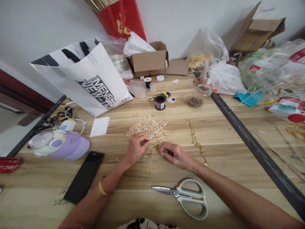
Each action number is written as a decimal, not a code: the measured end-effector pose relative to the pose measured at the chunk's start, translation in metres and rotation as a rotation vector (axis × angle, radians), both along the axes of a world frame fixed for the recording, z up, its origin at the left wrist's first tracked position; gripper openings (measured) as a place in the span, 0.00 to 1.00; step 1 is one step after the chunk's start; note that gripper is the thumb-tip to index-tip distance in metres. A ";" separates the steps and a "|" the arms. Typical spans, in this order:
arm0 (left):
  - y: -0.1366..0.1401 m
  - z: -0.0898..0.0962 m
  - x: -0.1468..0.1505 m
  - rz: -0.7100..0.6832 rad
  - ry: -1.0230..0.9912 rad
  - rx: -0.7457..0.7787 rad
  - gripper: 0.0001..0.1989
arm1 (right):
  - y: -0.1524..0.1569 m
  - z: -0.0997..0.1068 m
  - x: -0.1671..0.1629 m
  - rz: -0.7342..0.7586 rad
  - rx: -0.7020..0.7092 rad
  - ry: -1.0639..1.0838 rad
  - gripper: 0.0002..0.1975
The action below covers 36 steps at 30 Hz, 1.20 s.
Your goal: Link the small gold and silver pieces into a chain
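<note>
My left hand is at the near edge of a heap of small gold and silver jewellery pieces. Its thumb and forefinger are pinched together, and whatever lies between them is too small to make out. Close by on the right, my right hand rests low over the table with curled fingers and closed fingertips. They meet the end of a thin silver chain that runs across the table below both hands. A small gold piece hangs or lies between the hands; I cannot tell which.
Green-handled scissors lie nearest me. A gold chain lies to the right. Beyond the heap stand a wire spool and a bead jar. A black phone, purple bottle and white bag occupy the left.
</note>
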State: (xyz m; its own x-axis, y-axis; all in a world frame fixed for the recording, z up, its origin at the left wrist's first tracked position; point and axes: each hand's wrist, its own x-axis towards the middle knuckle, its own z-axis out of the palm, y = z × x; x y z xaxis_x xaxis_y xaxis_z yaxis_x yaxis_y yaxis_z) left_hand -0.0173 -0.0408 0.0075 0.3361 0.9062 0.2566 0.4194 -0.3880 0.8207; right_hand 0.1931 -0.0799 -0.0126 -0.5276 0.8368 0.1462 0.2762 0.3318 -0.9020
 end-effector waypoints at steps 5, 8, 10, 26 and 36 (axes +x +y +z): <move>-0.002 -0.015 0.005 -0.171 0.196 0.304 0.06 | 0.000 0.001 0.000 -0.007 -0.004 -0.006 0.03; -0.003 -0.017 0.006 -0.183 0.257 0.343 0.06 | 0.001 0.000 0.000 -0.010 -0.004 0.000 0.04; -0.003 -0.016 0.005 -0.180 0.264 0.350 0.07 | 0.001 0.000 0.000 -0.005 -0.005 0.004 0.04; -0.015 0.004 0.011 0.007 -0.111 -0.426 0.07 | 0.000 0.002 0.001 -0.005 -0.022 0.033 0.03; -0.023 -0.002 0.021 0.057 -0.178 -0.574 0.07 | -0.001 0.004 0.002 -0.008 -0.040 0.057 0.03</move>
State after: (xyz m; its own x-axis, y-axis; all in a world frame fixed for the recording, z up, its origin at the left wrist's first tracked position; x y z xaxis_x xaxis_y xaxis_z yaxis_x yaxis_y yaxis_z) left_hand 0.0041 -0.0638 0.0059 0.2798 0.9320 -0.2305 0.2633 0.1564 0.9520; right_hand 0.1946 -0.0812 -0.0089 -0.5129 0.8467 0.1418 0.2265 0.2927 -0.9290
